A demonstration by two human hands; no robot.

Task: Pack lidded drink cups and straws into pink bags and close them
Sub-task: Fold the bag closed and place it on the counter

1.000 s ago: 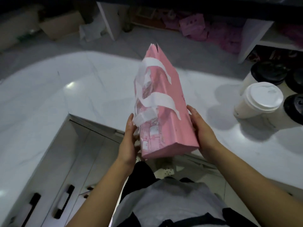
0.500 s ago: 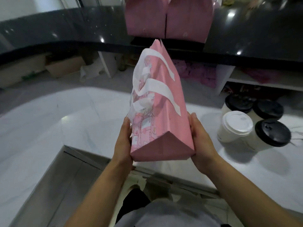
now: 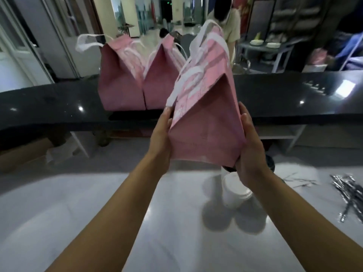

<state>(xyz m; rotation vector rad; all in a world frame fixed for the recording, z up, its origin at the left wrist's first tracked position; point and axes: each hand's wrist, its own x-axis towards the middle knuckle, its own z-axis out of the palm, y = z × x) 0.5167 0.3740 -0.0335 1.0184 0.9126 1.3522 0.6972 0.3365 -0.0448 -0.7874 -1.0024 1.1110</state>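
A closed pink bag [image 3: 206, 124] with white handles is up in the air over the white marble counter [image 3: 88, 213], tilted away from me. My left hand [image 3: 160, 138] presses flat against its left side, fingers straight and pointing up. My right hand [image 3: 249, 152] presses against its lower right side the same way. Below the bag stands a white lidded cup [image 3: 235, 193], partly hidden by my right wrist. A dark-lidded cup [image 3: 270, 163] peeks out behind that hand.
Two more closed pink bags [image 3: 119, 81] [image 3: 161, 83] stand side by side on the raised black counter [image 3: 284, 95] just left of the held bag. Wrapped straws [image 3: 347, 191] lie at the right on the marble. A person [image 3: 225, 22] stands beyond the counter.
Both hands have lifted the bag up and forward, from low over the near counter edge toward the raised black counter. My view has tilted up with it.
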